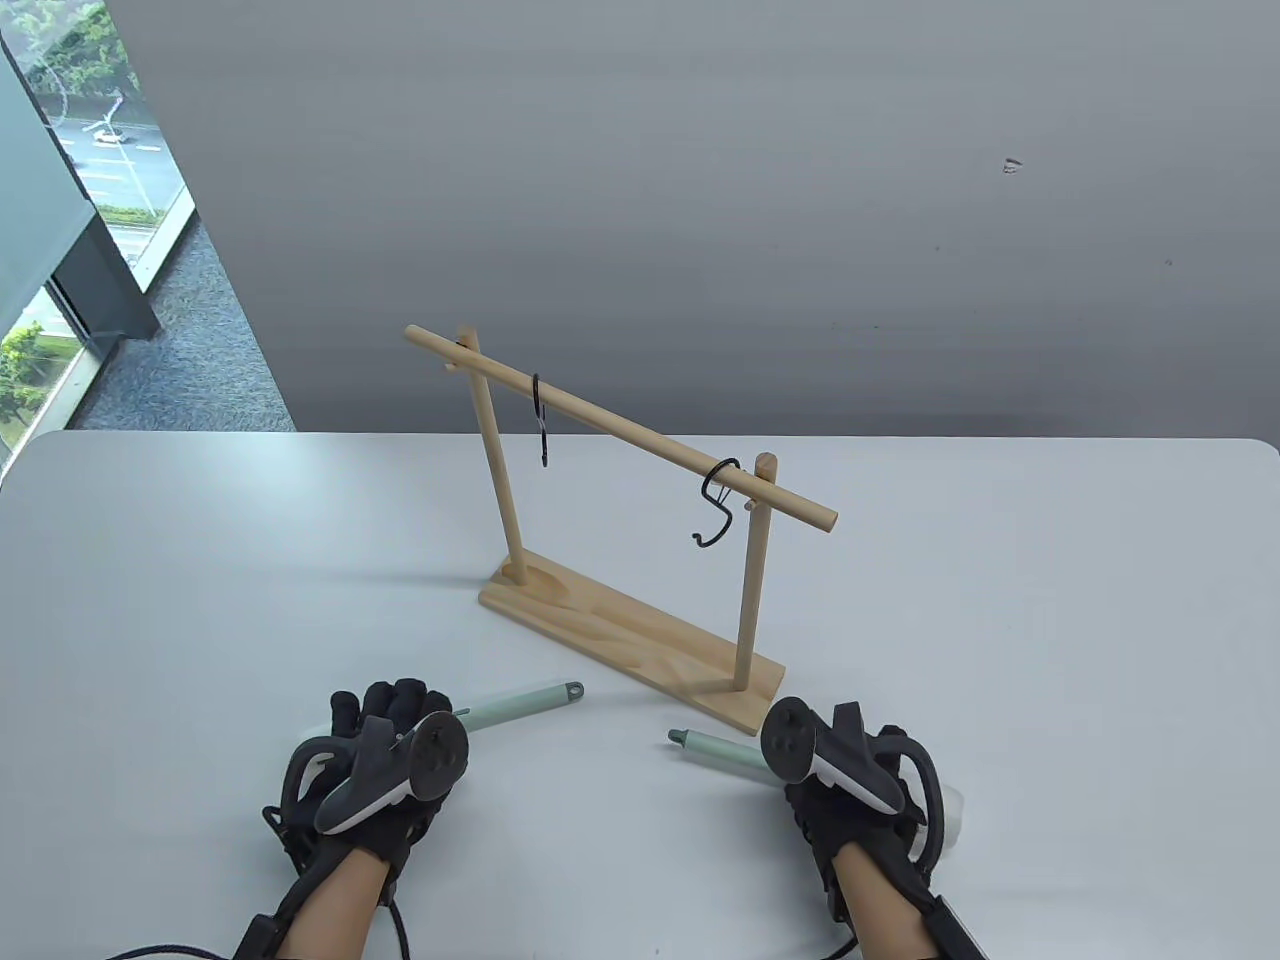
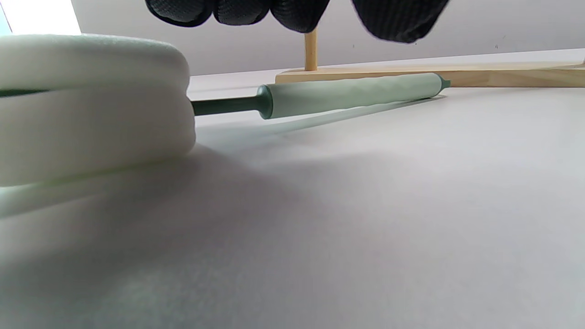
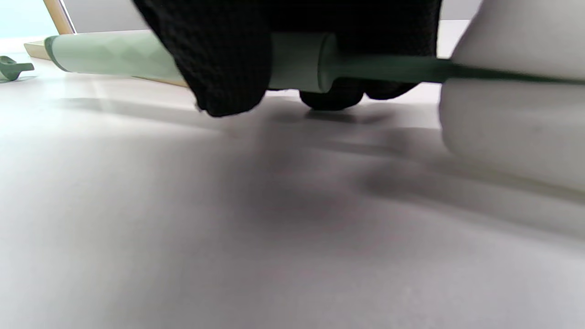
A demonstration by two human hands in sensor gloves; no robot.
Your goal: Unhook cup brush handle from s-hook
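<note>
While under right hand (image 1: 850, 780), brush handle (image 1: 722, 749) lies flat.

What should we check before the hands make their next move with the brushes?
1. Hooks bare: ok. The left hook and the right hook carry nothing.
2. Left brush down: ok. It lies flat on the table.
3. Left hand off its brush: ok. Its fingers hang above the handle with a gap.
4. Right hand holding the right brush: ok. Its fingers wrap the handle in the right wrist view.
5. Right brush resting on the table: cannot tell.
6. Rack upright: ok.
</note>
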